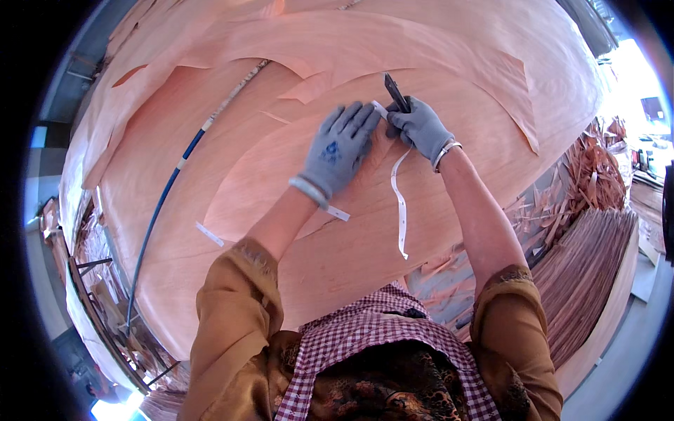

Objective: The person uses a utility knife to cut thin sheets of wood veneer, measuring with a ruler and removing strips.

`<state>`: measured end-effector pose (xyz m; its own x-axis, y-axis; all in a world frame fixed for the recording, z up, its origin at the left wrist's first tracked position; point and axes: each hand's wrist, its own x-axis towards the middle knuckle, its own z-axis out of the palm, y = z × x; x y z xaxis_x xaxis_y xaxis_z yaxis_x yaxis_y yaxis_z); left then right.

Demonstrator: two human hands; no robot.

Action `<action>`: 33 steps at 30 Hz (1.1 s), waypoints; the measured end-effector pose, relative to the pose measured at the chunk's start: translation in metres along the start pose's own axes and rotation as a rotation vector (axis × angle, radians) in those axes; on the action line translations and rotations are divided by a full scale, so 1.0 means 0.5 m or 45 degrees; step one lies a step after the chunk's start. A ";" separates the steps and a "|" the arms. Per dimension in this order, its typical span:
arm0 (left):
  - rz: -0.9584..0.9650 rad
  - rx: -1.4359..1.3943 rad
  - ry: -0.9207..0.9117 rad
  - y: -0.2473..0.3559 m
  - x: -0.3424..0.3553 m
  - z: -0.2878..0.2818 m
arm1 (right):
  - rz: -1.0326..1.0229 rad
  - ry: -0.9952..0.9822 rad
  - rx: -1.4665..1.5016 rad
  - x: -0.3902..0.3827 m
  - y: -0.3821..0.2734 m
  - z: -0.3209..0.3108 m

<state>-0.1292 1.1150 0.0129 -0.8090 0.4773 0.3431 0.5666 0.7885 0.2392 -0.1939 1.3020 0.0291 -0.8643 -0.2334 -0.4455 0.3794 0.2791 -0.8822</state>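
Observation:
My left hand [337,144], in a grey glove, lies flat with fingers stretched out on a thin sheet of pinkish wood veneer [246,175]. Close beside its fingertips, my right hand [421,130], also gloved, is closed around a black utility knife [395,91] that points up and away. A long strip of white tape [400,203] trails from under the right hand toward me. Between the two hands a short end of white tape [380,109] shows. Other short tape pieces [209,234] stick along the veneer's near edge, one of them next to my left wrist.
A blue and pale pole [172,179] lies across the sheets on the left. Loose veneer pieces [516,98] with torn edges lie at the far side. At the right stand a stack of veneer [586,281] and a heap of scraps [597,172].

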 end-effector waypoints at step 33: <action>0.043 0.166 -0.399 0.033 0.068 -0.011 | 0.099 0.001 -0.146 -0.142 0.038 -0.048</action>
<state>-0.1464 1.1422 0.0337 -0.8103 0.5840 0.0478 0.5855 0.8035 0.1076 -0.1332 1.3461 0.0479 -0.8341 -0.2065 -0.5115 0.4047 0.4011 -0.8218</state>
